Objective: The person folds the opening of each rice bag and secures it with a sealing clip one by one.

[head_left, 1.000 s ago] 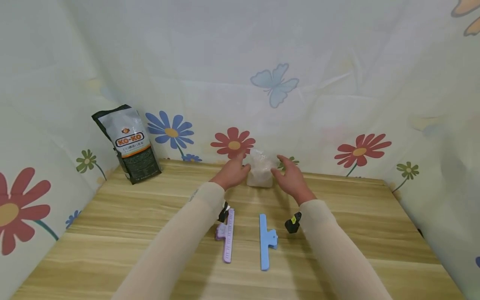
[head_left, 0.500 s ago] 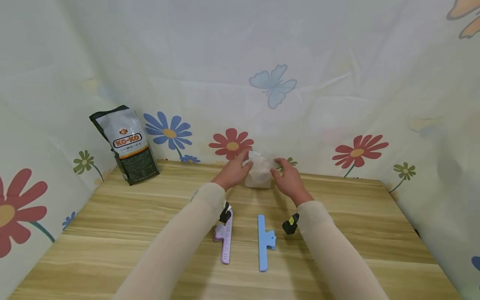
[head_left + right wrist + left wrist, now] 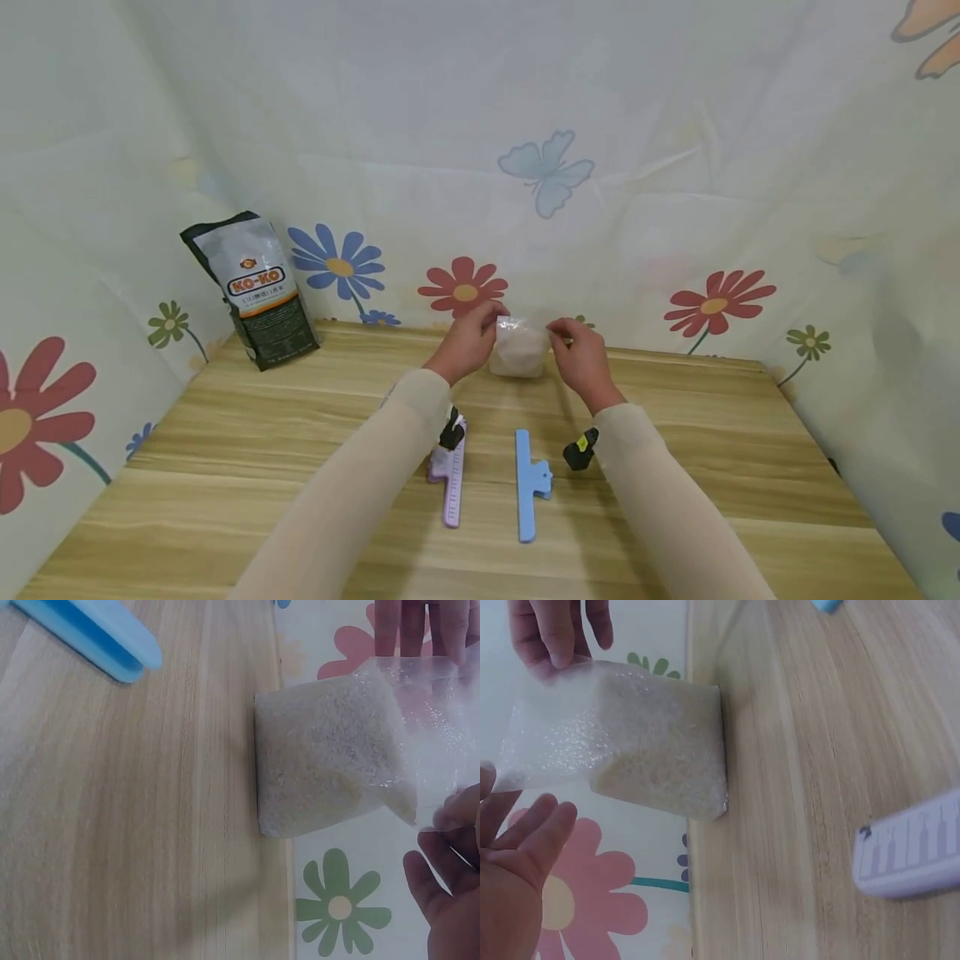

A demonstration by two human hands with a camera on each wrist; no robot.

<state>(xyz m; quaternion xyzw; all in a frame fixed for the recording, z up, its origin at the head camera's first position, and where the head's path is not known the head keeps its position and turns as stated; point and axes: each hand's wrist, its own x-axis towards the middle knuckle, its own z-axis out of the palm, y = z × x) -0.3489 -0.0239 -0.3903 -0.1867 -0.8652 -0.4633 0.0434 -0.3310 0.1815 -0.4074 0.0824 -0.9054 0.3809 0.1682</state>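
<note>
"KO-KO" in orange letters (image 3: 256,282), on a black-and-silver bag (image 3: 253,293), smaller print (image 3: 266,297) beneath, illegible

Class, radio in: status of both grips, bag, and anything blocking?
Left grip, right grip: pinching clear bag at top. Standing upright on table. Nothing seen blocking either.

A staged recording corner seems to be showing here: a pale sheet (image 3: 405,100) is hanging behind and along both sides of a wood-grain tabletop (image 3: 720,467), and printed flowers (image 3: 465,292) and butterflies (image 3: 551,173) are decorating it. Small black wrist cameras (image 3: 578,450) are showing near the sleeves (image 3: 360,483). The sheet is hiding which kind of room is lying beyond.
</note>
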